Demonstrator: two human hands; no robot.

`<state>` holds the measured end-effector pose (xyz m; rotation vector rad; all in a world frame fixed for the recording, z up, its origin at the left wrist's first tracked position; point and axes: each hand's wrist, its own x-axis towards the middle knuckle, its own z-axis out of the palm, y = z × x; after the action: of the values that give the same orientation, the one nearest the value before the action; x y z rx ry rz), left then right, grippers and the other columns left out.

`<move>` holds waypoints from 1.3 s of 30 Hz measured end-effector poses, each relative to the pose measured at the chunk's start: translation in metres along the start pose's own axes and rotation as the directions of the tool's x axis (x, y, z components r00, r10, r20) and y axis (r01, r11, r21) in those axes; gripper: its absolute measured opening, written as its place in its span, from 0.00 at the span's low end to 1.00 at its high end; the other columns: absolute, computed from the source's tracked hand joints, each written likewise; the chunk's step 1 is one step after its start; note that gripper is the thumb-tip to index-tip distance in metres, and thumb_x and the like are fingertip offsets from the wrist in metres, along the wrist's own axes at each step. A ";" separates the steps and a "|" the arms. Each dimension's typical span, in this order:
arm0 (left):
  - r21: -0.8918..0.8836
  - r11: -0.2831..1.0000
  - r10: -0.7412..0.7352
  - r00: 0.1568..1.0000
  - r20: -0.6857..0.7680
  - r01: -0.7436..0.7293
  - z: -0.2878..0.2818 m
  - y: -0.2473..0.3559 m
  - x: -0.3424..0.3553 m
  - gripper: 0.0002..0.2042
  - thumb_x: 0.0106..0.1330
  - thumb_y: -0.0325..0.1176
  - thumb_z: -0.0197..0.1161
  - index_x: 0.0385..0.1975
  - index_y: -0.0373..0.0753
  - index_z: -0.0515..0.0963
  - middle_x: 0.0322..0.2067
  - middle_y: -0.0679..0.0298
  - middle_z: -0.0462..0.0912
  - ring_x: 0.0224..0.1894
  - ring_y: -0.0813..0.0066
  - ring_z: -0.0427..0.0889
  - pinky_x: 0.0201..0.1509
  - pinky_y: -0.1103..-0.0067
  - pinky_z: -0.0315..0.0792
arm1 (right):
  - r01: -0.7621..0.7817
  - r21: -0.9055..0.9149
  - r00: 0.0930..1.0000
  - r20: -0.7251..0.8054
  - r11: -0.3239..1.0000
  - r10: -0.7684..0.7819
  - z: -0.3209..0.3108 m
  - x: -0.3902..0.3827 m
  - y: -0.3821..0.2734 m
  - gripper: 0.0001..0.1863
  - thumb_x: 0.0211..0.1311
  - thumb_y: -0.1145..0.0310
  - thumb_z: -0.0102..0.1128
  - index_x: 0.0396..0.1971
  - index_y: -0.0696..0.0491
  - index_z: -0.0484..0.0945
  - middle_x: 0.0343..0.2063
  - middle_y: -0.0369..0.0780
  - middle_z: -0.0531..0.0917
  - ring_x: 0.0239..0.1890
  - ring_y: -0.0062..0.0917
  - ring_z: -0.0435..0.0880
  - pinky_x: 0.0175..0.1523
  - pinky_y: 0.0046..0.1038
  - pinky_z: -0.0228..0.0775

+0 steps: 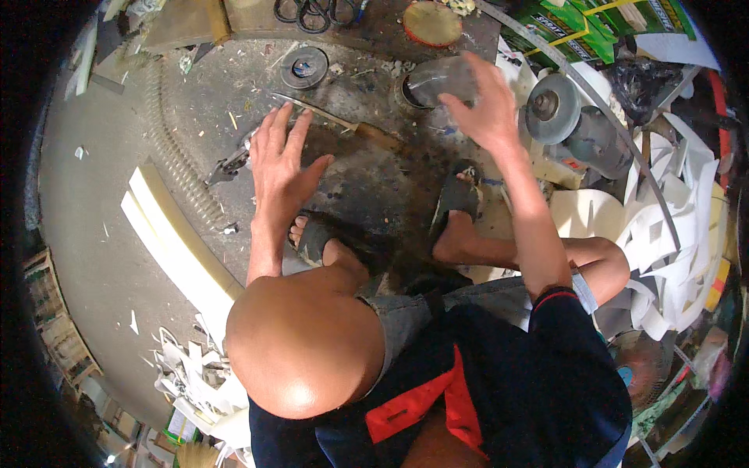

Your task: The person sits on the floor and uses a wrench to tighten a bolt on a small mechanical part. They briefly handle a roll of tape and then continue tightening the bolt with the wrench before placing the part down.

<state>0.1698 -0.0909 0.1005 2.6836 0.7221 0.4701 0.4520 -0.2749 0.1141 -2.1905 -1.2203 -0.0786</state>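
Note:
My left hand hovers with its fingers spread above the dark, stained floor, holding nothing I can see. Just beyond its fingertips lies a knife with a thin blade and a wooden handle. A dark metal tool lies partly hidden beside its wrist side. My right hand, slightly blurred, has thumb and fingers apart next to a grey, rounded, hollow-looking object; whether they touch I cannot tell. Right of that hand, a power grinder carries a round grey disc.
A flat grey ring, black looped handles and a red-rimmed oval piece lie ahead. On the left are a clear coiled hose and pale foam strips. White scraps pile up at right, beneath a curved metal strip.

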 end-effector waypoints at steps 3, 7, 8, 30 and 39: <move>-0.061 0.998 -0.040 0.983 -0.178 0.030 0.002 -0.013 -0.016 0.35 0.47 0.32 0.79 0.59 0.40 0.75 0.62 0.49 0.73 0.64 0.47 0.71 0.66 0.59 0.65 | -0.139 0.025 0.984 -0.107 0.990 0.141 -0.046 -0.030 0.003 0.37 0.48 0.67 0.76 0.61 0.54 0.72 0.48 0.49 0.79 0.51 0.47 0.79 0.56 0.40 0.74; -0.089 0.975 -0.217 0.949 -0.227 0.202 -0.007 -0.026 -0.050 0.32 0.49 0.29 0.79 0.58 0.40 0.76 0.62 0.49 0.73 0.63 0.48 0.72 0.65 0.60 0.67 | -0.306 -0.023 0.945 -0.128 0.952 0.301 -0.043 -0.072 0.044 0.37 0.49 0.65 0.75 0.61 0.54 0.72 0.46 0.51 0.79 0.49 0.49 0.80 0.55 0.43 0.74; -0.084 0.975 -0.222 0.946 -0.235 0.207 -0.007 -0.027 -0.058 0.32 0.49 0.28 0.78 0.58 0.40 0.76 0.62 0.50 0.73 0.62 0.48 0.72 0.64 0.61 0.68 | -0.347 -0.107 0.937 -0.084 0.932 0.339 -0.029 -0.084 0.056 0.35 0.49 0.65 0.75 0.60 0.54 0.72 0.49 0.51 0.78 0.51 0.49 0.79 0.56 0.43 0.74; -0.144 0.873 -0.488 0.840 -0.236 0.467 -0.049 -0.049 -0.111 0.23 0.60 0.34 0.72 0.56 0.40 0.78 0.63 0.49 0.73 0.65 0.49 0.72 0.67 0.62 0.68 | -0.365 -0.322 0.863 0.234 0.874 0.447 0.059 -0.011 0.007 0.11 0.63 0.64 0.58 0.39 0.54 0.80 0.35 0.52 0.86 0.42 0.52 0.85 0.46 0.47 0.77; 0.103 0.932 -0.323 0.927 -0.191 0.346 -0.039 -0.098 -0.058 0.31 0.56 0.35 0.74 0.61 0.40 0.73 0.62 0.46 0.72 0.63 0.46 0.71 0.67 0.60 0.65 | -0.466 0.069 0.884 -0.014 0.882 0.468 0.047 -0.072 0.020 0.08 0.64 0.71 0.56 0.41 0.52 0.80 0.33 0.51 0.86 0.39 0.49 0.86 0.43 0.43 0.77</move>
<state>0.0654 -0.0327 0.0841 2.5828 1.2800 0.5832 0.4159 -0.3112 0.0424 -2.3546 -0.6366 0.1259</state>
